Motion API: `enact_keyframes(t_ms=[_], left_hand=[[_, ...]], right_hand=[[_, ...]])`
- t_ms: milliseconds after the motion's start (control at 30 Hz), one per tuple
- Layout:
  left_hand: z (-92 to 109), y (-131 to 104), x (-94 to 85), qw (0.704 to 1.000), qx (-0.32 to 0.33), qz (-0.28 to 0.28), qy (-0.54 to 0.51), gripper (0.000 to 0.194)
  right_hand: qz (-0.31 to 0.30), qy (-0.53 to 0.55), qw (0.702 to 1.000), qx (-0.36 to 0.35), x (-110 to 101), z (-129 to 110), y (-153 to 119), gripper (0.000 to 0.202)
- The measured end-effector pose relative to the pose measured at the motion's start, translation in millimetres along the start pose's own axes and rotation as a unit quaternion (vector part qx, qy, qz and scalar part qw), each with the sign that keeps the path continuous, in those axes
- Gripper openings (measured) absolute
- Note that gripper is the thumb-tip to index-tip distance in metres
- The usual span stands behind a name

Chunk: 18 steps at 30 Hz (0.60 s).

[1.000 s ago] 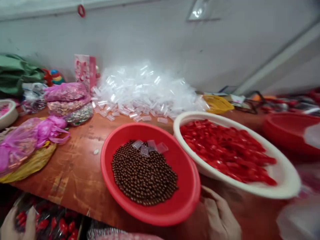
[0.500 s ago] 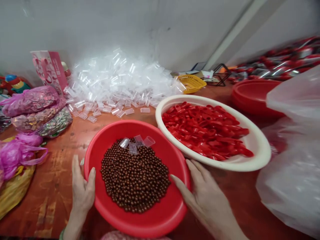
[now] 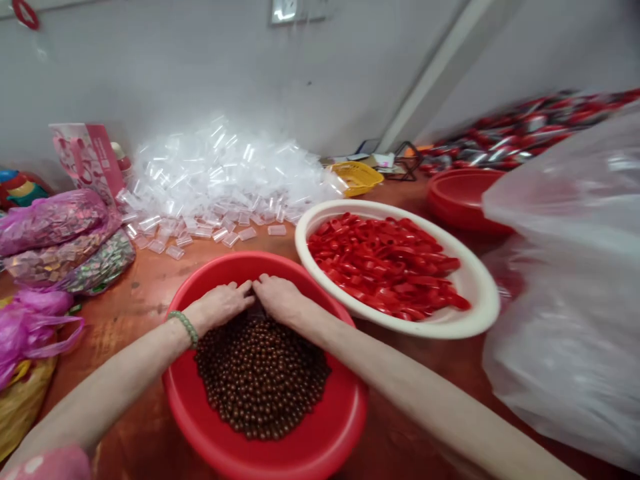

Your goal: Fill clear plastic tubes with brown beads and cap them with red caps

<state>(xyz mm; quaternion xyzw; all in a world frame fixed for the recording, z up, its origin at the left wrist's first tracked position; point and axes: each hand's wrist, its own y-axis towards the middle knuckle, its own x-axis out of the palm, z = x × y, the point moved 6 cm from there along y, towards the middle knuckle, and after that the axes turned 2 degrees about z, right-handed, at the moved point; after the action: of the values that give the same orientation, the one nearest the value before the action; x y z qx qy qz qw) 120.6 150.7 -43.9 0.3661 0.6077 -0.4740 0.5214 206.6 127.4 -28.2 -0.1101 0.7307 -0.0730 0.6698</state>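
A red plastic bowl [image 3: 320, 440] holds a heap of small shiny brown beads [image 3: 265, 380]. Both of my hands are inside it, at the far edge of the heap, their fingertips almost meeting. My left hand [image 3: 225, 303], with a green bead bracelet at the wrist, has its fingers bent down and together. The fingers of my right hand [image 3: 275, 297] are curled in likewise. What lies in the fingers is hidden. Between the hands, a bit of a clear plastic piece [image 3: 257, 309] seems to show, partly covered.
A white oval basin [image 3: 483, 300] of red plastic parts [image 3: 385, 260] stands right of the bowl. Behind lies a heap of clear plastic pieces [image 3: 215, 180], beside a yellow basket [image 3: 357, 179]. Filled bags [image 3: 55, 223] sit at left; a large translucent bag [image 3: 565, 333] and red bowl [image 3: 463, 197] at right.
Both hands have left the bowl's outer sides and come together inside, over the spot where several clear pieces lay on the beads. The view has shifted slightly.
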Motion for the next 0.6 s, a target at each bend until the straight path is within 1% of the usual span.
enact_keyframes(t_ms=[67,133,200,233,267,300,367,400,433,500,533,600], left_hand=[[-3,5,4.5,1.0,0.009,-0.008,-0.002,0.045],[-6,8,5.2,1.0,0.008,-0.012,-0.006,0.044],[-9,9,3.8,1.0,-0.006,-0.017,-0.009,0.046],[-11,8,3.1,1.0,-0.018,-0.022,-0.011,0.045],[-12,6,2.4,0.999,-0.032,-0.03,-0.013,0.043],[-13,3,1.7,0.998,-0.046,-0.039,-0.016,0.038],[-14,-3,0.2,0.995,-0.071,-0.06,-0.026,0.03],[-13,-7,-0.8,0.994,-0.08,-0.069,-0.032,0.028],[-11,-11,-1.9,0.992,-0.088,-0.077,-0.038,0.028],[-6,-18,-3.9,0.99,-0.1,-0.088,-0.05,0.03],[-3,-20,-4.2,0.989,-0.104,-0.093,-0.057,0.031],[3,-25,-2.4,0.986,-0.107,-0.106,-0.075,0.034]], right_hand=[[-0.025,0.003,1.0,-0.002,2,-3,0,0.031],[-0.042,0.014,0.999,-0.014,-3,-3,-9,0.03],[-0.039,0.033,0.998,-0.037,-17,5,-26,0.024],[-0.025,0.044,0.998,-0.047,-28,14,-36,0.02],[0.0,0.052,0.997,-0.049,-40,29,-47,0.018],[0.029,0.054,0.998,-0.034,-52,49,-56,0.02],[0.101,0.04,0.993,0.037,-71,105,-74,0.027],[0.131,0.028,0.988,0.08,-76,135,-81,0.029],[0.151,0.015,0.981,0.122,-77,165,-86,0.034],[0.161,-0.002,0.969,0.189,-66,216,-93,0.057],[0.158,-0.004,0.965,0.208,-56,235,-93,0.065],[0.155,-0.008,0.962,0.225,-34,258,-91,0.07]])
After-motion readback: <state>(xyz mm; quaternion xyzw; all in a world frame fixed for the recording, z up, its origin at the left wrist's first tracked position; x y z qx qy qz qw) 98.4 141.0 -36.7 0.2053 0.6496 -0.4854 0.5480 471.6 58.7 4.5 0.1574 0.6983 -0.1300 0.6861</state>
